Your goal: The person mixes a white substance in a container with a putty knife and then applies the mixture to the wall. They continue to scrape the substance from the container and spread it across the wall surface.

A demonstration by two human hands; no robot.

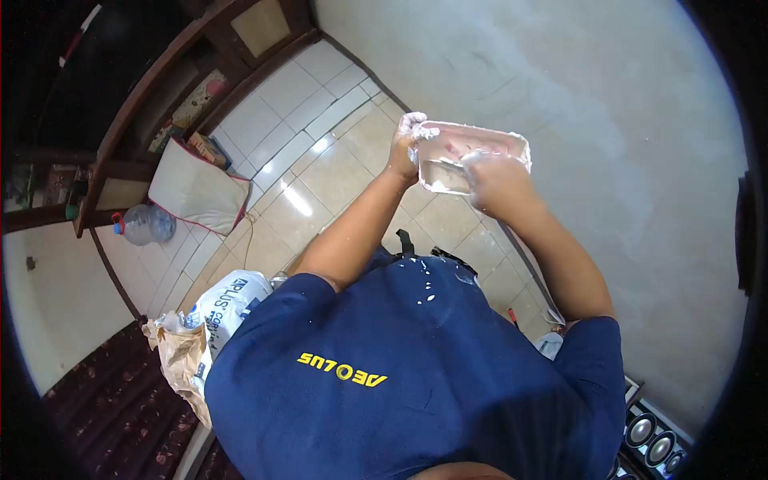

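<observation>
My left hand (407,150), smeared with white paste, grips the left end of a shallow rectangular plastic tub (518,142). White paste coats the tub's rim, and smears of it lie on the pinkish inside. Over the tub's right half, my right hand (498,182) is closed and blurred by motion. A thin grey blade, which looks like that of a putty knife (450,166), reaches from its fingers into the tub. The handle is hidden in the hand.
A grey plastered wall (616,160) rises close on the right. Behind the left arm are a printed white bag (232,304) with torn brown paper, a large plastic bottle (150,224) and a pale cushion (196,184). A wooden cabinet (152,88) stands at far left; speakers (652,440) are lower right.
</observation>
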